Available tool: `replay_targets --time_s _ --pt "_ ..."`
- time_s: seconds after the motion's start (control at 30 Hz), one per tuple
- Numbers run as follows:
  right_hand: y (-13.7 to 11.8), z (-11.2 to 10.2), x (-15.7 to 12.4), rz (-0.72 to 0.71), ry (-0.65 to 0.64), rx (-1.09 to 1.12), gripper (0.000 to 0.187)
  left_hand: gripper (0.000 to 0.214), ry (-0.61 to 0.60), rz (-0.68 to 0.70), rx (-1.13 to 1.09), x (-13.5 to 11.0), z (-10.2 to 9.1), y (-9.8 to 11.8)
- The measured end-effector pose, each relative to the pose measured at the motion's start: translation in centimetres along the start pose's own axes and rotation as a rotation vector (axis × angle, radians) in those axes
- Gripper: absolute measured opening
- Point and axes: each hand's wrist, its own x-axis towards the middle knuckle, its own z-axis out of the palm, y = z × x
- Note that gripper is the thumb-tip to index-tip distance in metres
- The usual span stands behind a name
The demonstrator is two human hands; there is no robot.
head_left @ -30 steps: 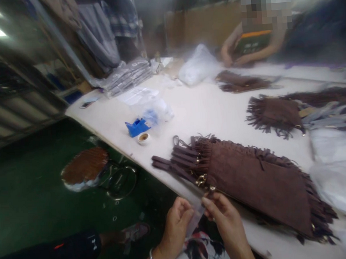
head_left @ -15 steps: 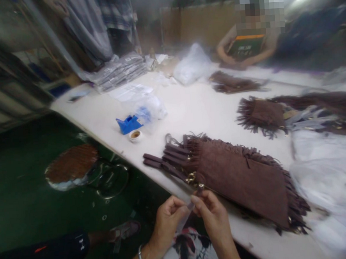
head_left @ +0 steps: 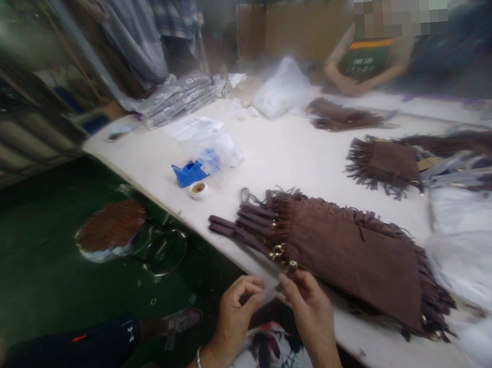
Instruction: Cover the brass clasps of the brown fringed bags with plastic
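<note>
Brown suede fringed bags [head_left: 354, 249] lie stacked at the table's near edge, with their straps [head_left: 254, 225] and gold-coloured clasps [head_left: 277, 252] toward the left. My left hand [head_left: 239, 312], a silver bangle on its wrist, is closed in a pinch on one end of a thin translucent strip [head_left: 270, 296]. Just left of the bags' lower edge, my right hand [head_left: 314, 305] is closed with thumb and fingers together. It pinches a small dark strap end [head_left: 292, 269] beside a gold-coloured fitting. The strip stretches between both hands; its exact material is blurred.
More fringed brown bags [head_left: 394, 161] lie across the table [head_left: 269, 155]. White plastic wrapping [head_left: 470, 237] is heaped at right. A blue tape dispenser [head_left: 190, 173] and small round pot [head_left: 198, 190] stand left. A stool [head_left: 113, 225] is on the floor; a co-worker [head_left: 367, 60] sits opposite.
My hands have drawn slightly apart, with more of the translucent strip showing between them. The whole view has shifted a little, so the table and bags appear farther right.
</note>
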Motion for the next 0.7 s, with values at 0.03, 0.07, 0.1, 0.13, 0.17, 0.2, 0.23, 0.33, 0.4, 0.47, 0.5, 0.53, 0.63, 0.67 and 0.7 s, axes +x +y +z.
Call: replay_targets --time_s 0.03,0.07,0.1,0.13,0.17,0.2,0.23,0.33,0.4,0.47,0.5,0.53,0.63,0.67,0.7 --pt "-0.1 0.0 0.0 -0.01 0.011 -0.014 0.034 0.012 0.001 -0.003 0.004 0.0 -0.1 -0.1" --pt "-0.3 0.1 -0.1 -0.021 0.021 -0.024 0.033 0.012 0.002 -0.008 0.006 -0.1 -0.2 -0.1" --pt "-0.4 0.2 -0.1 -0.03 0.03 -0.027 0.033 0.012 0.003 -0.011 0.007 -0.1 -0.2 -0.2" --pt "-0.5 0.2 -0.1 -0.037 0.035 -0.026 0.033 0.012 0.002 -0.016 0.006 -0.1 -0.3 -0.2" --pt "-0.6 0.3 -0.1 -0.039 0.041 -0.021 0.033 0.012 0.0 -0.021 0.002 -0.1 -0.3 -0.3" --pt "-0.6 0.4 -0.1 -0.036 0.044 -0.012 0.033 0.012 -0.002 -0.026 -0.002 -0.1 -0.3 -0.3" --pt "-0.7 0.4 -0.1 -0.031 0.045 0.001 0.034 0.011 -0.005 -0.032 -0.007 -0.1 -0.3 -0.4" --pt "-0.8 0.5 -0.2 -0.02 0.051 0.043 0.034 0.01 -0.005 -0.054 -0.015 0.0 -0.3 -0.7" --pt "-0.9 0.5 -0.2 -0.024 0.051 0.065 0.035 0.01 0.005 -0.07 -0.017 0.0 -0.3 -0.9" --pt "-1.1 0.5 -0.3 -0.022 0.055 0.074 0.034 0.01 0.01 -0.085 -0.021 0.1 -0.3 -1.0" --pt "-1.2 0.6 -0.3 -0.015 0.054 0.074 0.034 0.01 0.011 -0.091 -0.026 0.1 -0.3 -1.0" --pt "-1.4 0.6 -0.4 -0.006 0.053 0.074 0.035 0.01 0.01 -0.095 -0.034 0.1 -0.3 -0.9" --pt "-1.9 0.8 -0.6 0.01 0.061 0.074 0.034 0.012 0.008 -0.096 -0.061 0.1 -0.1 -0.7" --pt "-2.1 0.9 -0.7 0.009 0.066 0.074 0.034 0.013 0.005 -0.094 -0.068 0.0 0.0 -0.6" --pt "-2.2 1.0 -0.8 0.007 0.073 0.075 0.033 0.014 0.0 -0.089 -0.072 0.0 0.0 -0.6"
